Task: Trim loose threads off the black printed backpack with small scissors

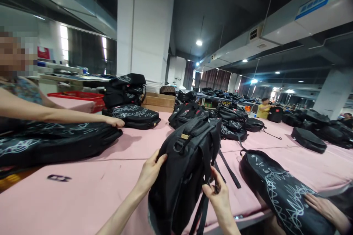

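A black backpack (pixel 176 176) stands upright and slightly tilted in front of me, its side facing me. Near its top are a small gold-coloured tag (pixel 184 136) and a dark ring. My left hand (pixel 151 172) grips the left side, thumb on the fabric and fingers partly hidden behind. On the other side, my right hand (pixel 219 192) is closed at the shoulder straps, with thumb and fingers around a dark strap part. A loose strap (pixel 230 170) hangs out to the right over the pink table (pixel 110 187).
At left, a co-worker's hand (pixel 115 122) rests by a patterned black backpack (pixel 55 139). Another person's hand (pixel 321 205) lies on a patterned backpack (pixel 286 187) at right. Stacked bags (pixel 125 90), a cardboard box (pixel 158 101) and a red crate (pixel 79 97) stand farther back.
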The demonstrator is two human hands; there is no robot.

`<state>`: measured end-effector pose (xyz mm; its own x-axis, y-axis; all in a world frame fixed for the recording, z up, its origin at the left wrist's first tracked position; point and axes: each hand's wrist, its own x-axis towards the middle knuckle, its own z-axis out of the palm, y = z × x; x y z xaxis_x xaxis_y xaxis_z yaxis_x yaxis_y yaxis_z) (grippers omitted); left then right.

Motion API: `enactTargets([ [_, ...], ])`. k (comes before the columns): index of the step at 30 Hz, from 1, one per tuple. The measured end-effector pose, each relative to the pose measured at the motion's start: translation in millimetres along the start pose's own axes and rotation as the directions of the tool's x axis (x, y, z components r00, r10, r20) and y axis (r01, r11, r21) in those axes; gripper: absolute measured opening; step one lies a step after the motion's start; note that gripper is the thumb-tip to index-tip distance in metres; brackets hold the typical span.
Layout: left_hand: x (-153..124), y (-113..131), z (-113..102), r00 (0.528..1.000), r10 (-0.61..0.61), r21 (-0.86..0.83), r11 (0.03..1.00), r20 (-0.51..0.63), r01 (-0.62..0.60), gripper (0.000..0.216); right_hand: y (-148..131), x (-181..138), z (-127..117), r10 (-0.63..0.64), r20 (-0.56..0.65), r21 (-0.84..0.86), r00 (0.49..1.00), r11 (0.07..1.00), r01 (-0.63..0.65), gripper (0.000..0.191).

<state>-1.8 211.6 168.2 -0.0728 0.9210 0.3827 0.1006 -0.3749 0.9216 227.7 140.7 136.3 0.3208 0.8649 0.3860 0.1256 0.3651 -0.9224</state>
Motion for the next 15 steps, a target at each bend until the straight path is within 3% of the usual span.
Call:
enactTargets([
  [9, -7, 2, 0, 1.000, 0.022, 0.002, 1.000, -0.013, -0.022, 0.046, 9, 1, -3, 0.026, 0.007, 0.005, 1.000, 1.000, -0.026, 0.056],
  [15, -32, 13, 5, 0.998, 0.049, 0.011, 0.999, -0.045, -0.049, 0.043, 10, 5, -13, 0.009, -0.002, -0.037, 1.000, 0.999, -0.010, 0.051],
])
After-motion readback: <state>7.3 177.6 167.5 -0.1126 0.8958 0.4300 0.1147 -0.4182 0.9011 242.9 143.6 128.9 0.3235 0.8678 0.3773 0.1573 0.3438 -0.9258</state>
